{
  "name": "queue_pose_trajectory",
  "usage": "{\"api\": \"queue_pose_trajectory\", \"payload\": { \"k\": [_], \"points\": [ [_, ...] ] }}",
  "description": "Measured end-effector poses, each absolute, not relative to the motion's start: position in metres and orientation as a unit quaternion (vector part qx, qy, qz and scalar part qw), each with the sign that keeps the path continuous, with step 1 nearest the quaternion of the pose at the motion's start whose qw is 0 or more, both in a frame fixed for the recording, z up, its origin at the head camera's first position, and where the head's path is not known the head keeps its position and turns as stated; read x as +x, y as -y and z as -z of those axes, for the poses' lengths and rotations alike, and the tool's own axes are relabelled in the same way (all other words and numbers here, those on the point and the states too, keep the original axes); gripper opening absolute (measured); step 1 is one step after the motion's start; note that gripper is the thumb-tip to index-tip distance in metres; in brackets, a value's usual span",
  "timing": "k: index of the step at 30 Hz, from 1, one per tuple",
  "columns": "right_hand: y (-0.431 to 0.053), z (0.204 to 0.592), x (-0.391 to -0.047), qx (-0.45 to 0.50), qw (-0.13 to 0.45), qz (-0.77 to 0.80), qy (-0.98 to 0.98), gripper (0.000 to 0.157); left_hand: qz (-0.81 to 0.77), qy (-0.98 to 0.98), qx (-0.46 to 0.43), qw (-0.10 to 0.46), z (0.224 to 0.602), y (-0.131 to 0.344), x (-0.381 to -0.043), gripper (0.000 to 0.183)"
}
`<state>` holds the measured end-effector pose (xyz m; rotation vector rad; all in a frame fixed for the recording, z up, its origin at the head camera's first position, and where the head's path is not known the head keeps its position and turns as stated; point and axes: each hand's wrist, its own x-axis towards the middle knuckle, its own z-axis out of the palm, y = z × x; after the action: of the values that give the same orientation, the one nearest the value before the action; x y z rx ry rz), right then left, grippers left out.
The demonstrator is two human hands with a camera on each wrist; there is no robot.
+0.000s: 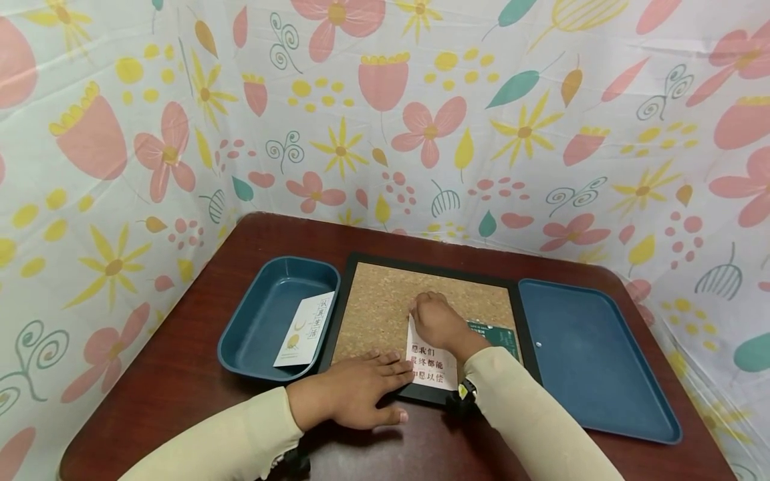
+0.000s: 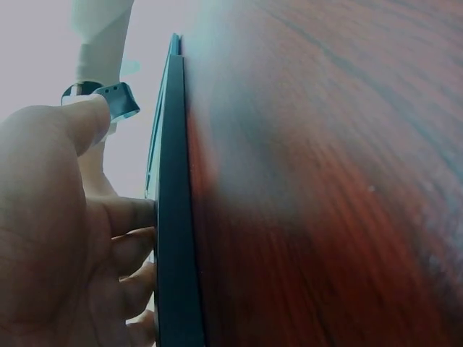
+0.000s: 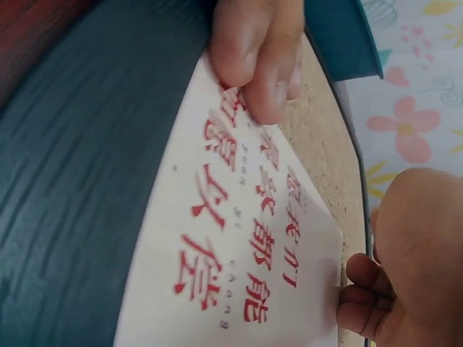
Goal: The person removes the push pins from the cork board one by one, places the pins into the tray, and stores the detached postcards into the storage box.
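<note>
A white card with red characters (image 1: 427, 367) lies on the black-framed corkboard (image 1: 379, 294), near its front edge. My left hand (image 1: 363, 387) is spread flat, its fingertips touching the card's left edge and its thumb out over the table. At the card's top end my right hand (image 1: 442, 322) curls its fingers down against it. In the right wrist view those curled fingers (image 3: 362, 296) meet the card's far edge; anything small between the fingertips is hidden. A green card (image 1: 498, 336) lies on the cork to the right, partly behind the right hand.
Left of the board stands a deep blue tray (image 1: 246, 314) holding an illustrated white card (image 1: 305, 331). On the right lies a shallow blue tray (image 1: 595, 361), against the frame. Reddish-brown tabletop (image 1: 180, 374) surrounds them, with a flowered curtain (image 1: 385, 133) behind.
</note>
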<state>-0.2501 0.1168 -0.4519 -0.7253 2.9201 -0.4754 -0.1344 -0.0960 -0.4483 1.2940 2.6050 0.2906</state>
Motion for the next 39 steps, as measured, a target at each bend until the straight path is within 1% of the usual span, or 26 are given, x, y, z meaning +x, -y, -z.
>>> {"api": "queue_pose_trajectory", "payload": {
  "k": [8, 13, 17, 19, 24, 30, 39],
  "points": [
    [-0.121, 0.454, -0.248, -0.252, 0.031, 0.17, -0.952, 0.019, -0.1, -0.885, 0.441, 0.114, 0.449, 0.095, -0.134, 0.074],
    [-0.126, 0.454, -0.246, -0.258, 0.007, 0.179, -0.95, 0.014, -0.104, -0.884, 0.439, 0.12, 0.449, 0.095, -0.134, 0.075],
    [-0.131, 0.454, -0.245, -0.263, -0.005, 0.19, -0.946, 0.015, -0.109, -0.885, 0.436, 0.124, 0.449, 0.096, -0.134, 0.075],
    [-0.134, 0.453, -0.244, -0.261, -0.009, 0.194, -0.945, 0.016, -0.11, -0.885, 0.435, 0.125, 0.449, 0.096, -0.134, 0.075],
    [-0.142, 0.448, -0.242, -0.239, -0.027, 0.194, -0.951, 0.012, -0.111, -0.885, 0.434, 0.125, 0.449, 0.097, -0.135, 0.074],
    [-0.152, 0.445, -0.241, -0.226, -0.018, 0.192, -0.955, 0.011, -0.108, -0.887, 0.431, 0.125, 0.449, 0.098, -0.134, 0.074],
    [-0.169, 0.444, -0.241, -0.205, -0.028, 0.199, -0.958, 0.008, -0.105, -0.888, 0.429, 0.128, 0.449, 0.098, -0.135, 0.075]
  ]
}}
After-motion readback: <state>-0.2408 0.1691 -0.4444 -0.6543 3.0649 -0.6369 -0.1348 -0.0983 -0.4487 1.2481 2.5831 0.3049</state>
